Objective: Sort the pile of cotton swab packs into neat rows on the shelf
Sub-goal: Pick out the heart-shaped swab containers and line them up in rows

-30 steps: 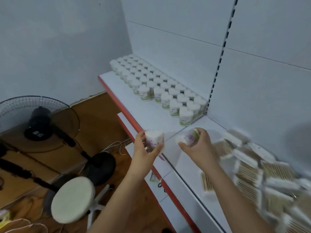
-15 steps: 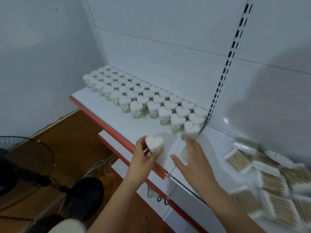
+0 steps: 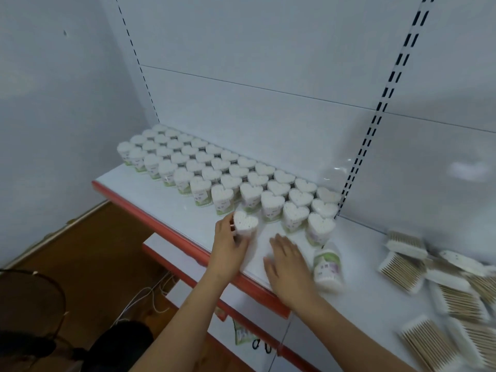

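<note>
— Most of the heart-shaped tubs look sorted: rows (image 3: 228, 170) run in a diagonal band from the upper left of the shelf (image 3: 150, 189) down toward the centre, standing upright against the back panel.

— So what's left, as you judge it?

— One tub (image 3: 245, 224) is in the left hand (image 3: 228, 244), whose fingers curl round its side. It stands upright, heart face up, long axis vertical, just in front of the nearest row at frame centre. It seems about to join that front row, though I cannot tell whether its base touches the shelf.

— And the right hand?

— The right hand (image 3: 288, 260) is released, fingers spread flat and low over the shelf, holding nothing. It is blurred, so contact with the surface is unclear.

— Anything out of line?

— Yes. A fallen tub (image 3: 328, 269) lies on its side just right of that hand, long axis running roughly from the top toward the bottom of the frame, its white swab end toward the viewer. It needs standing up.

— And the flat ones?

— A loose pile (image 3: 440, 291) of rectangular packs sits at the lower right, overlapping at mixed angles, wooden sticks pointing various ways. That pile looks untouched, so I'd put the job somewhat past halfway at best.
</note>
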Demonstrator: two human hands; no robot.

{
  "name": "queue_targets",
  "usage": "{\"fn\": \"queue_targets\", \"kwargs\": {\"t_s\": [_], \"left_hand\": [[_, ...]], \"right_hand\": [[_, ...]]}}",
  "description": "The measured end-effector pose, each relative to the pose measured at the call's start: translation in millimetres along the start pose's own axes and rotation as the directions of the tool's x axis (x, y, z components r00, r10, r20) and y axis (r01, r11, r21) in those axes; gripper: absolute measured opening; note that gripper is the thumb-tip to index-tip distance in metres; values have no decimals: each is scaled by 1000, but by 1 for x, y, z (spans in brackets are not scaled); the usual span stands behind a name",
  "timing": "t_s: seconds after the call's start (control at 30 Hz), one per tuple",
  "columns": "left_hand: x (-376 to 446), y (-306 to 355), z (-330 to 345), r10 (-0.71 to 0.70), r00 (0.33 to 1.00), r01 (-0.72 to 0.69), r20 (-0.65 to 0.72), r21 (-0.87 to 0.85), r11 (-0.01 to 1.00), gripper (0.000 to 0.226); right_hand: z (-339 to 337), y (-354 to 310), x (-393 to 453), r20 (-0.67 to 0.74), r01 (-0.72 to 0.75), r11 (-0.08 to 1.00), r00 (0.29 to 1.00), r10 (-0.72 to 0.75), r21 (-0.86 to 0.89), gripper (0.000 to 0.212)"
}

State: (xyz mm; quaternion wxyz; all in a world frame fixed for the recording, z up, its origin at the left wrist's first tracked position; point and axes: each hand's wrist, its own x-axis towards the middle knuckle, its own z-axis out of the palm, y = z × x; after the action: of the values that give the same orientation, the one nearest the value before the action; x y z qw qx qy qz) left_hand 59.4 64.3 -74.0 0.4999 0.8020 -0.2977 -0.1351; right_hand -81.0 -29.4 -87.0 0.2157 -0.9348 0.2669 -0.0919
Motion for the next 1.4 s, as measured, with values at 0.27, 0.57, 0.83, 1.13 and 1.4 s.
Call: {"fn": "queue_targets", "kwargs": {"t_s": [0.27, 0.57, 0.83, 1.13, 1.4], "left_hand": [[24, 7, 9, -38, 988, 13, -150, -166, 986, 48], [39, 6, 14, -15, 976, -23, -217, -171, 985, 43], [12, 21, 19, -53, 939, 28, -341, -77, 997, 48], [-46, 58, 53, -3, 966, 10, 260, -25, 1000, 17], [-71, 65, 59, -35, 906, 89, 421, -110, 990, 28]], "right_hand": [[18, 0, -3, -65, -54, 992, 997, 46, -117, 60], [22, 4, -2, -43, -57, 992, 998, 52, -116, 58], [-43, -8, -14, -118, 154, 988, 981, -151, 16, 46], [-86, 77, -50, -3, -328, 913, 941, 338, 242, 63], [-74, 64, -53, 126, -442, 584, 856, 501, 681, 28]]}}
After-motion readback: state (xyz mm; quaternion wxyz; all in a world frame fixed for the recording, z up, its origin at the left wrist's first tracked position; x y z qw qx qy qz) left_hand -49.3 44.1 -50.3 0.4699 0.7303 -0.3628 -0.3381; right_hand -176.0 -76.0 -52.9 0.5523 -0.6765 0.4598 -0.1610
